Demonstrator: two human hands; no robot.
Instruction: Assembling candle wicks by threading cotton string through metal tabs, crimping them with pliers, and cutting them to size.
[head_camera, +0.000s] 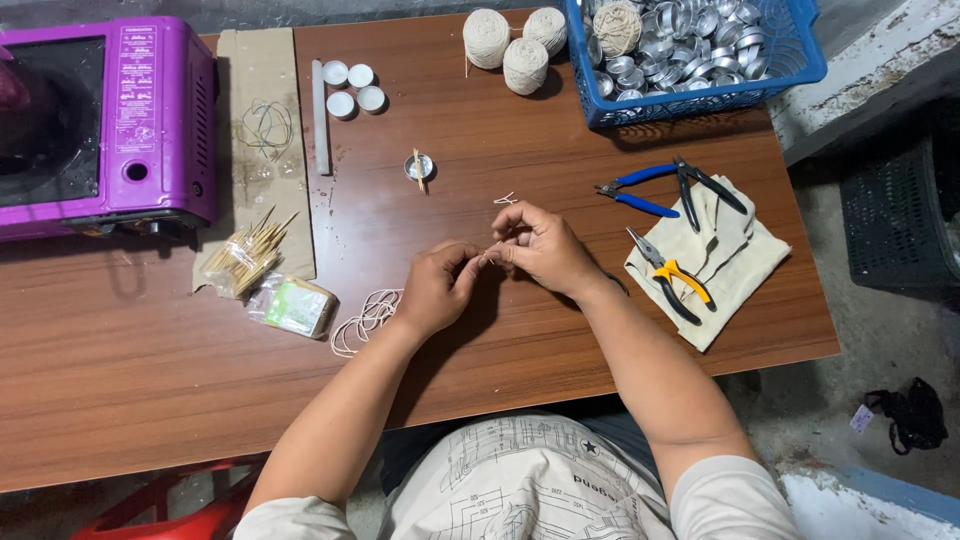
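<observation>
- Brown wood-look table (560, 330) seen from above, grey concrete floor to the right; person's lap and pale printed shirt cut off at the bottom edge.
- Left hand (436, 288) & right hand (540, 245) meet near the table's mid, fingertips together, pinching a short pale bit of string (488, 256). Piece is tiny and mostly hidden by fingers; can't tell its length or what's on it.
- Another small white scrap (506, 198) lies just beyond the right hand.
- Small metal cup (419, 167) w/ a stick across it stands further toward the far edge.
- Loose loops of white string (365, 318) lie by the left wrist, partly under the forearm.
- Far right corner: blue basket (800, 62) of metal cups, cut off at top; three twine balls (508, 42) beside it.
- Right edge: cream cloth (735, 262) carrying blue-handled pliers (660, 187) & yellow-handled pliers (672, 272).
- Far left corner: purple oven (150, 120), cropped by the frame; cardboard sheet (262, 90) next to it w/ rubber bands, hard to make out.
- Bundle of wooden sticks (248, 255) & a small clear packet (296, 305) toward the left.
- Four white tealights (352, 88) & a pale rod (320, 117) near the far edge.
</observation>
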